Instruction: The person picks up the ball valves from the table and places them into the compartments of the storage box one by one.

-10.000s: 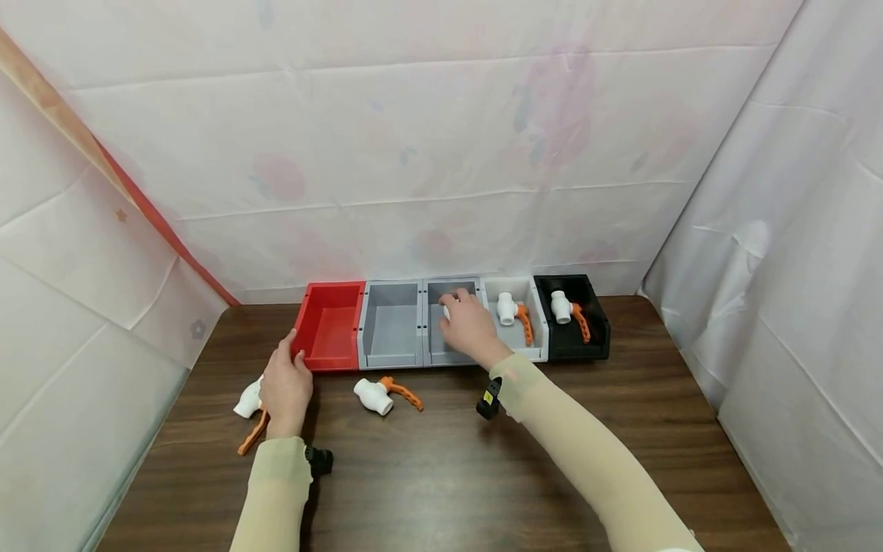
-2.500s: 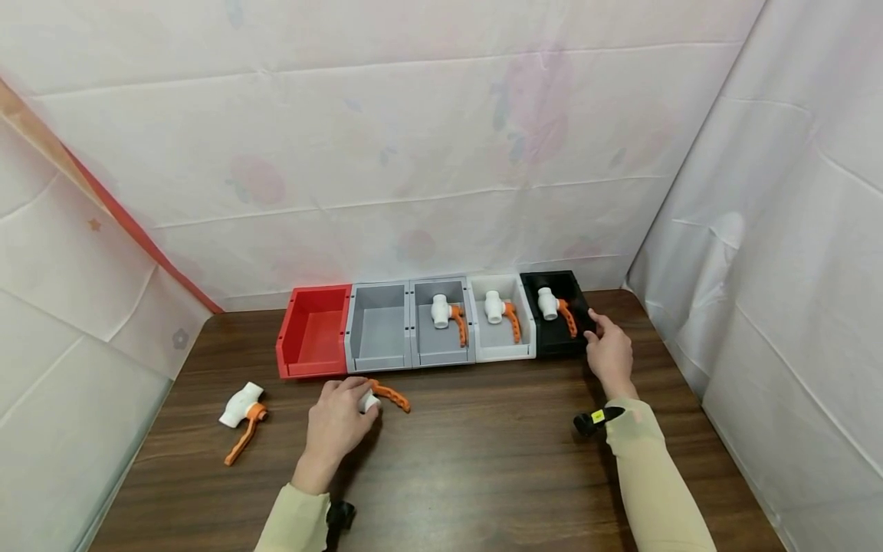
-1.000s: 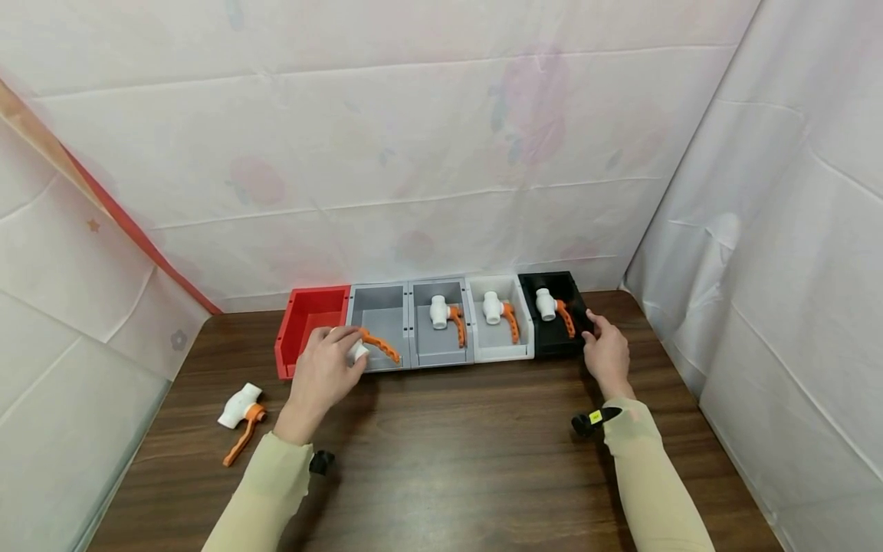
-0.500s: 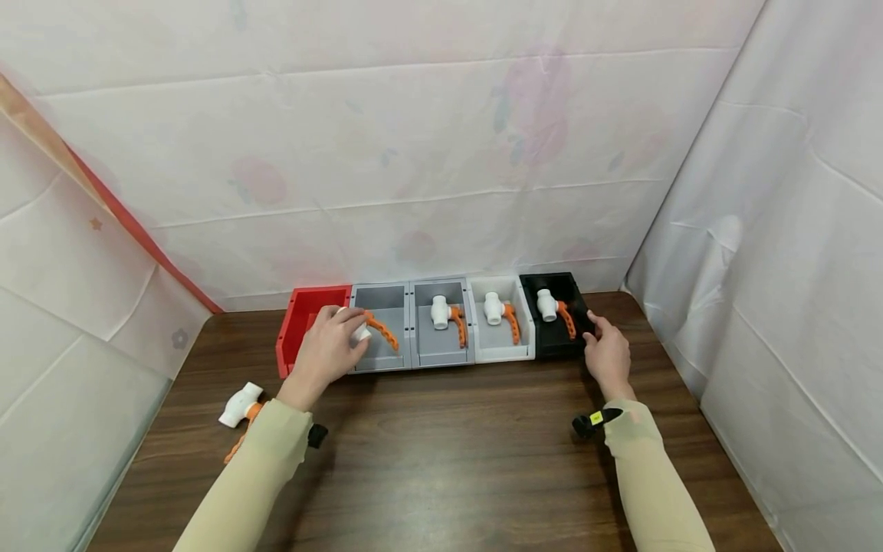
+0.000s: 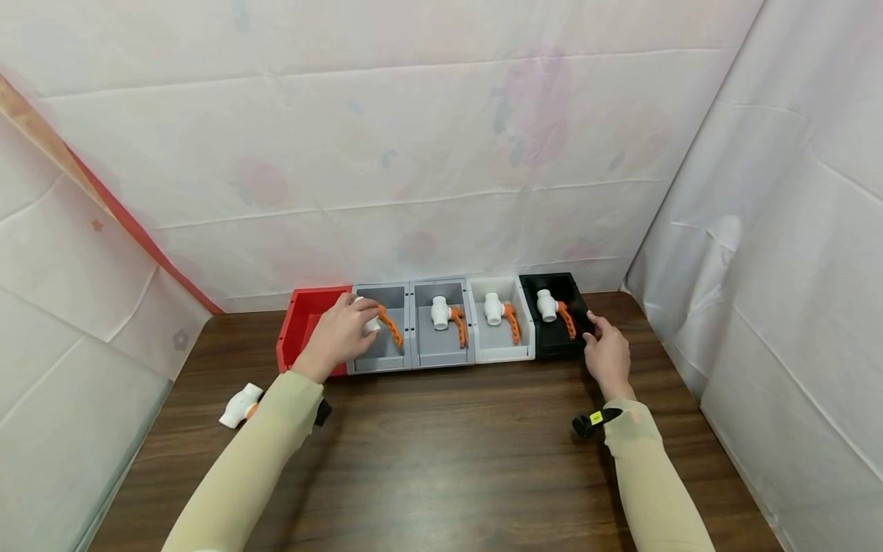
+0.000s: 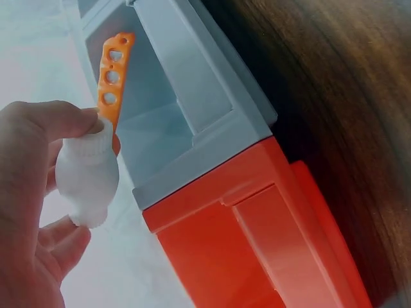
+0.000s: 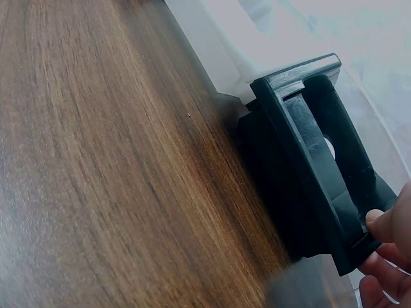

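Note:
My left hand [image 5: 343, 330] pinches a white ball valve [image 6: 88, 173] by its body, thumb on one pipe end and fingers at the other. Its orange lever [image 5: 391, 328] points toward the front right, over the left grey bin [image 5: 381, 361]. In the left wrist view the valve appears above that bin's opening. At the row's right end, my right hand [image 5: 608, 353] grips the side wall of the black bin [image 7: 308, 151], thumb inside and fingers outside. One more valve [image 5: 241, 406] lies on the table at the left, its lever hidden behind my left sleeve.
A red bin [image 5: 303, 316] stands at the row's left end, partly behind my left hand. The second grey bin [image 5: 428, 357], the white bin [image 5: 507, 353] and the black bin each hold one valve. The wooden table [image 5: 441, 460] extends in front; a white curtain [image 5: 414, 153] hangs behind.
My left hand has picked the valve up from the table and carried it forward over the left grey bin. My right hand earlier placed a valve in the second grey bin, then moved to the black bin.

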`<state>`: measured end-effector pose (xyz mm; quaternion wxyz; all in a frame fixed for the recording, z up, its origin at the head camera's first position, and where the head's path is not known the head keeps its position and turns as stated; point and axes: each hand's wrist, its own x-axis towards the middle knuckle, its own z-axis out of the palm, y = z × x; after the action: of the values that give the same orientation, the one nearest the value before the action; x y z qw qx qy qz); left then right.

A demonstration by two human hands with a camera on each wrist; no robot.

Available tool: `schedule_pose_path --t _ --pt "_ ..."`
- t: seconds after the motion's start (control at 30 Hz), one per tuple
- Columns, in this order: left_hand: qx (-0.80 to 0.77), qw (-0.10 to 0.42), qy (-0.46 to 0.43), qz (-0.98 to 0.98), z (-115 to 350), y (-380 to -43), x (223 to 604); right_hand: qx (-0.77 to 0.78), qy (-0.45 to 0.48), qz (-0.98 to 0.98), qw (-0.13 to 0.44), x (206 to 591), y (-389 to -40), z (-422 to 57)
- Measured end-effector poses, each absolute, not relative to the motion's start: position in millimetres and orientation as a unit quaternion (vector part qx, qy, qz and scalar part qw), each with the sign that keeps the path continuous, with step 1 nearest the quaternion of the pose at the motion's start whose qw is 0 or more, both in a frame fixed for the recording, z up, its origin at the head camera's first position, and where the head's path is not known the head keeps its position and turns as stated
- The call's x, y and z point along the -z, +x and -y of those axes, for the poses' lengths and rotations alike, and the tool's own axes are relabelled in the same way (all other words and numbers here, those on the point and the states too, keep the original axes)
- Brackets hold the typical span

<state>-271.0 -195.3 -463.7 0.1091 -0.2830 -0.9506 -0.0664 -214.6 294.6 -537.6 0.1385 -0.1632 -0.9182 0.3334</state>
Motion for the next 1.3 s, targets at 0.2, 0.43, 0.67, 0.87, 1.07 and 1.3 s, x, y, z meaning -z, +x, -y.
schedule_pose_path --t 0.2,0.43,0.67,0.87,1.07,1.3 --pt "0.064 0.081 -0.292 0.951 190 -283 471 -0.336 -0.163 0.917 0.142 535 -213 -293" --pt "0.069 0.051 -0.285 0.955 185 -295 482 -0.338 -0.16 0.917 0.141 536 -212 -293" --pt "0.064 0.018 -0.282 0.957 177 -303 486 -0.338 -0.159 0.917 0.139 537 -211 -293" --pt "0.07 -0.011 -0.292 0.954 171 -311 482 -0.336 -0.163 0.916 0.145 538 -211 -295" --pt "0.064 -0.03 -0.307 0.949 165 -315 479 -0.335 -0.166 0.916 0.142 540 -213 -295" --pt "0.062 -0.063 -0.28 0.956 168 -319 481 -0.336 -0.167 0.916 0.142 542 -214 -293"
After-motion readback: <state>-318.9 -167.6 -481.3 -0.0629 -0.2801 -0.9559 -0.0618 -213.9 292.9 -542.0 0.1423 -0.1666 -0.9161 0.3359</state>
